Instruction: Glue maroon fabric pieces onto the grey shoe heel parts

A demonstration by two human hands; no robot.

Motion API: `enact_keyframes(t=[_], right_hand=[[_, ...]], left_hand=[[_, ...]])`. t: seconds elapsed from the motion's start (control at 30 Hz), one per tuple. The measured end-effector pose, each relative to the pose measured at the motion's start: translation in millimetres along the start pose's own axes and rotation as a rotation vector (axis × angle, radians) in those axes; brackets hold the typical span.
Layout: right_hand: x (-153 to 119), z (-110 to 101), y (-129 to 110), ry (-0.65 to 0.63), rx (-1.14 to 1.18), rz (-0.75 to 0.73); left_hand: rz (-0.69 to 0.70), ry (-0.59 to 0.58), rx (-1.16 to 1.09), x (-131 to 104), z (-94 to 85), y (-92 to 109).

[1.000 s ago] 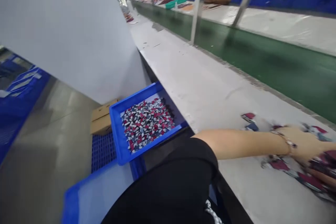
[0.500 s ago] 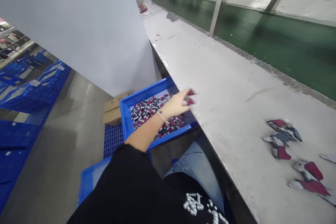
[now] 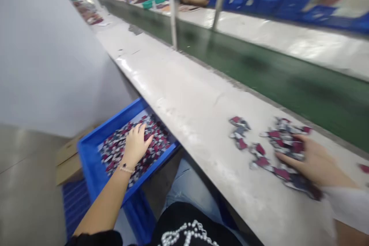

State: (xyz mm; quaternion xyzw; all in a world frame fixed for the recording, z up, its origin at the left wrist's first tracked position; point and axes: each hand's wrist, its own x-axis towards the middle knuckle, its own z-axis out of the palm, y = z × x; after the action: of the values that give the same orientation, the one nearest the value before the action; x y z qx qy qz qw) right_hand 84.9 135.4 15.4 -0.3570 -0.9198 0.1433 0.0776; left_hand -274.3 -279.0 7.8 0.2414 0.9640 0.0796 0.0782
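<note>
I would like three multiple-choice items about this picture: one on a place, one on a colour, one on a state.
1. Where is the left hand?
A. in the bin of small pieces
B. on the green belt
C. on the cardboard box

2. What colour is the bin?
A. yellow
B. blue
C. white

3. How is the right hand?
A. closed in a fist in the air
B. holding a bottle
C. spread flat on the pieces on the table

Answers:
1 A, the fingers rest on the pieces inside the bin.
2 B, its walls are blue.
3 C, the palm lies over the scattered pieces on the table.
</note>
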Motion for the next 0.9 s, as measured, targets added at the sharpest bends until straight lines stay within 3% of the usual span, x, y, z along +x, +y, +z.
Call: enact_keyframes(t=[0.1,0.17,0.27,0.33,0.4,0.63,0.9], right_hand=[[-2.1,0.2,14.1,-0.083,-0.064,0.174],[-1.1,2.7,15.9,-0.137,-0.077,0.252],[-0.3,2.0,11.8,-0.193,-0.056,0.311],[-0.7,-2.0,8.4,-0.217,-0.016,0.319],[-0.8,-7.1,6.7,-0.229,0.035,0.313],[2.8,-13.8,10.2,-0.231,0.135,0.282],[7.1,-10.3,0.2,-0.281,0.071,0.332]], left_hand=[[0.56,0.102,-0.227,5.3,-8.3,97.4],[0.863,-0.026,-0.279,6.1,-1.0,172.0],[1.043,-0.231,-0.111,10.7,23.6,266.5],[1.11,-0.272,-0.002,16.2,38.9,303.5],[1.146,-0.238,0.05,19.3,47.5,318.8],[1.18,-0.105,0.103,-2.6,48.7,312.1],[1.308,-0.075,0.166,-6.0,59.9,339.3]])
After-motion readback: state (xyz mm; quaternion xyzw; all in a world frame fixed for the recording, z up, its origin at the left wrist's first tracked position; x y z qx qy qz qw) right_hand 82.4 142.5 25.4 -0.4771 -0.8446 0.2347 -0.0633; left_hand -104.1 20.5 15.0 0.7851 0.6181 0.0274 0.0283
